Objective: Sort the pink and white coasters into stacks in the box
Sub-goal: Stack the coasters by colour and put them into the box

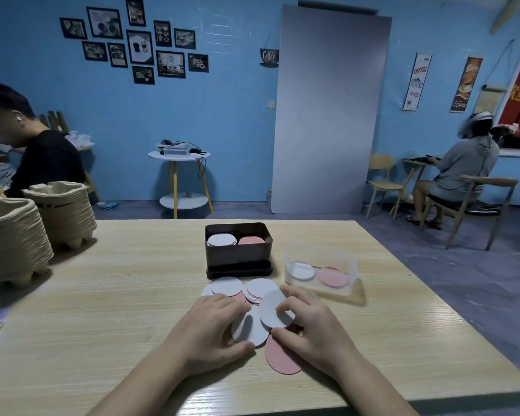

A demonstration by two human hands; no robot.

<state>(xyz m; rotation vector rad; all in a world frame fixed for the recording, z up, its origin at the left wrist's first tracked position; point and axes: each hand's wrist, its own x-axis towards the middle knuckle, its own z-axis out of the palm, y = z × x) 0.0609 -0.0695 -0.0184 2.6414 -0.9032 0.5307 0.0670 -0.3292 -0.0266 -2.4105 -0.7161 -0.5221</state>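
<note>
A loose pile of round white and pink coasters (257, 291) lies on the wooden table in front of a dark box (237, 256). Inside the box a white stack (221, 240) sits left and a pink stack (251, 240) right. My left hand (213, 328) curls round a white coaster (249, 328) at the pile's near side. My right hand (309, 325) pinches another white coaster (272, 307), tilted above the pile. A pink coaster (281, 357) lies flat beneath both hands.
A clear plastic box (321, 274) with one white and one pink coaster stands right of the dark box. Stacks of pulp cup trays (15, 238) fill the table's left side. Two people sit at the room's left and right.
</note>
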